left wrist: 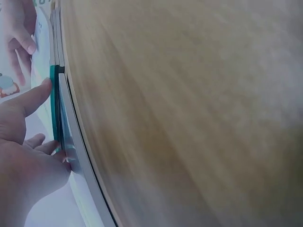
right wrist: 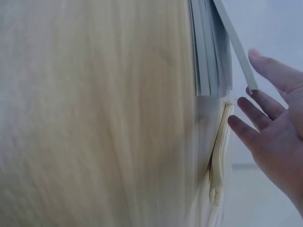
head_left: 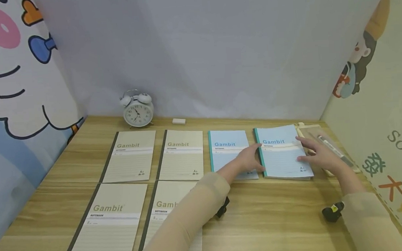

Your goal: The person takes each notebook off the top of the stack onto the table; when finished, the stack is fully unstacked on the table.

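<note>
While both hands flank it, blue notebook flat — left hand, right hand

Child's study corner, wooden desk, cartoon wall panels, alarm clock, notebooks

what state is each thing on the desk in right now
right blue notebook: closed, flat, a stack, both hands at its edges
left blue notebook: closed, flat
tan notebooks: four, closed, laid in two rows
alarm clock: upright at the back
eraser: lying flat by the wall
pencil case: lying flat, a pen on top
left hand: fingers straight, touching
right hand: fingers straight, touching
</note>
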A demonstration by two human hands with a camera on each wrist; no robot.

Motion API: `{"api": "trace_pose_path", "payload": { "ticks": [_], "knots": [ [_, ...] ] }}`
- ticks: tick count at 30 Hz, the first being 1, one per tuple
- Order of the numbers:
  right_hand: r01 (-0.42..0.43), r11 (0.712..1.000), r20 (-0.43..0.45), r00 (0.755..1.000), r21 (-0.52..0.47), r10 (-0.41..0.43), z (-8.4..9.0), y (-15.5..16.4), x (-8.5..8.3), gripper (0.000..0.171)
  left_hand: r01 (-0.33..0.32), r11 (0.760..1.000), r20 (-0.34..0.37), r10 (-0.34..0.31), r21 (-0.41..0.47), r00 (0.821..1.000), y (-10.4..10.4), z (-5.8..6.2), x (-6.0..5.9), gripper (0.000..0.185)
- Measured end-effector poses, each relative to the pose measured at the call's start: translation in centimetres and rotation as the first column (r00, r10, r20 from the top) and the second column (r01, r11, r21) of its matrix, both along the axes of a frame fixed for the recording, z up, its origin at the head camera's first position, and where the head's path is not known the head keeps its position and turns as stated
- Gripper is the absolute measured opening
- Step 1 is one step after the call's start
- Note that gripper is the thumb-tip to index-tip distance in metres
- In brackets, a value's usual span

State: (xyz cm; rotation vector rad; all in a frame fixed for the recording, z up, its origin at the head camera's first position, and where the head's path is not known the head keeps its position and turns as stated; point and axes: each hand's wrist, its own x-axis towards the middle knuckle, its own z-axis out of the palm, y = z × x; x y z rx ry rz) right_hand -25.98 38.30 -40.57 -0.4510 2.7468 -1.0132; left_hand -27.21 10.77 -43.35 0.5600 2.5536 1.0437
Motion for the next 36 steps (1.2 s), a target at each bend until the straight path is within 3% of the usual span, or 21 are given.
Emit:
{"api": "trace_pose_path", "payload": {
  "ticks": [5, 9, 19, 25, 27, 30, 36],
  "knots": [
    [0.0, 0.999, -0.031, 1.0, -0.053, -0.002, 0.1, 0.0, 0.2, 0.078, 0.012, 0.999, -0.021, -0.013, -0.053, 1.0, 0.1, 0.1, 0.0, 0.089],
    [0.001, 0.997, -0.032, 0.999, -0.08, -0.004, 0.3, -0.2, 0.3, 0.077, 0.015, 0.999, -0.016, -0.016, -0.045, 1.0, 0.2, 0.2, 0.0, 0.089],
    [0.011, 0.997, -0.042, 0.999, -0.075, -0.014, 0.5, -0.5, 0.4, 0.076, 0.043, 0.995, 0.014, -0.044, 0.092, 0.999, -0.2, -0.1, 0.2, 0.09],
    [0.056, 0.997, -0.065, 0.996, -0.048, -0.059, 0.8, -0.4, 0.7, 0.073, 0.077, 0.974, 0.021, -0.083, 0.215, 0.996, 0.6, 0.9, 0.8, 0.084],
    [0.027, 0.998, -0.071, 0.997, -0.055, -0.031, 0.9, -0.7, 0.6, 0.071, 0.088, 0.974, 0.008, -0.092, 0.209, 0.996, 1.2, 1.3, 1.0, 0.082],
    [-0.013, 0.999, -0.07, 0.998, -0.036, 0.01, 0.9, -1.3, 0.5, 0.067, 0.089, 0.988, -0.028, -0.086, 0.126, 0.996, 1.5, 1.5, 1.2, 0.082],
    [0.022, 0.998, -0.027, 0.999, 0.06, -0.02, 0.7, -1.5, 1.0, 0.061, 0.088, 0.995, -0.05, -0.086, 0.046, 0.995, 0.9, 1.3, 1.1, 0.082]
  ]
}}
